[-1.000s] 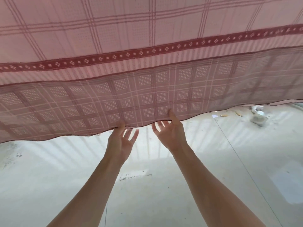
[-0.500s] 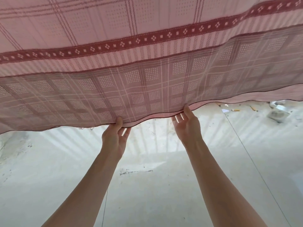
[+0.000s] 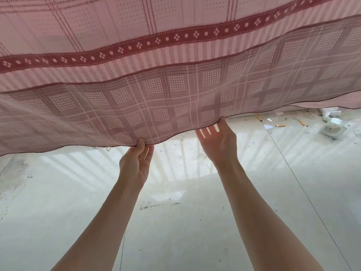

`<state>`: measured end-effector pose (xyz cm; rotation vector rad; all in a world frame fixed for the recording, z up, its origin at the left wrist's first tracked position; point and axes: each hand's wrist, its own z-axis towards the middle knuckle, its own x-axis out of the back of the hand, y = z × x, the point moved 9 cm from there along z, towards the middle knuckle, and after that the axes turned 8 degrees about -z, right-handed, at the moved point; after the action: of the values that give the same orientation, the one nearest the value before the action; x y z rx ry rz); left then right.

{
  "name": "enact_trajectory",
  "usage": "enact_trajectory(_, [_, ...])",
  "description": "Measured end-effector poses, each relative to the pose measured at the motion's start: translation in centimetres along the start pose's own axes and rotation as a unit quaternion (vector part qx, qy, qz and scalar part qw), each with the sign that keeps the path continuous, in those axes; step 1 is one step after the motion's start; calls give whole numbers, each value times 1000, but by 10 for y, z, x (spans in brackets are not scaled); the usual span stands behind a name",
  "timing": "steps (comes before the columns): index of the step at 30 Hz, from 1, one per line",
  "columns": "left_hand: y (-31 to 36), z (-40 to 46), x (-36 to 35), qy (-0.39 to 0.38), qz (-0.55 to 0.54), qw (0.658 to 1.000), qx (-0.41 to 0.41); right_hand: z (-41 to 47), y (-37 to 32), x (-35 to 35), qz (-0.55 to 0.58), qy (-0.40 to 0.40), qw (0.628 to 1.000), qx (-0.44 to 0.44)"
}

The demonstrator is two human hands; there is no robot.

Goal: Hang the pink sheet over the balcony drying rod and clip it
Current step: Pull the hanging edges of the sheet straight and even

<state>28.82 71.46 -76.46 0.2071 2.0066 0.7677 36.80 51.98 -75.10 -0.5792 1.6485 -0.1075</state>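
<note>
Two hands at the pink sheet's (image 3: 175, 90) hem.
My left hand (image 3: 136, 163) is pinching the edge; my right hand (image 3: 218, 141) is spreading open, thumb touching it.

pale tiled floor (image 3: 195, 222), cigarette butts (image 3: 280, 125); white debris (image 3: 332, 130)

Bright backlit daylight, striped shadows on floor (image 3: 175, 212), sharp focus, wide-angle edge bending
</note>
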Motion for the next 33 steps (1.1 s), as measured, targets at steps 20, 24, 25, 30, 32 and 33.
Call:
enact_trajectory(20, [9,-14,-3,31,12,999,-23,-25,64,24,67,86,988,-109])
enact_trajectory(24, [10,-14,-3,49,23,998,-25,-23,50,-1,92,3,994,-64])
enact_trajectory(25, [9,-14,-2,52,20,998,-21,-20,48,-6,69,-16,996,-58])
enact_trajectory(30, [4,-17,1,49,10,999,3,-5,47,-14,-49,-33,997,-57])
enact_trajectory(32, [4,-18,2,44,9,999,6,-5,53,-20,-50,-53,994,-75])
enact_trajectory(33, [4,-18,2,41,9,999,6,-6,55,-23,-39,-66,994,-83])
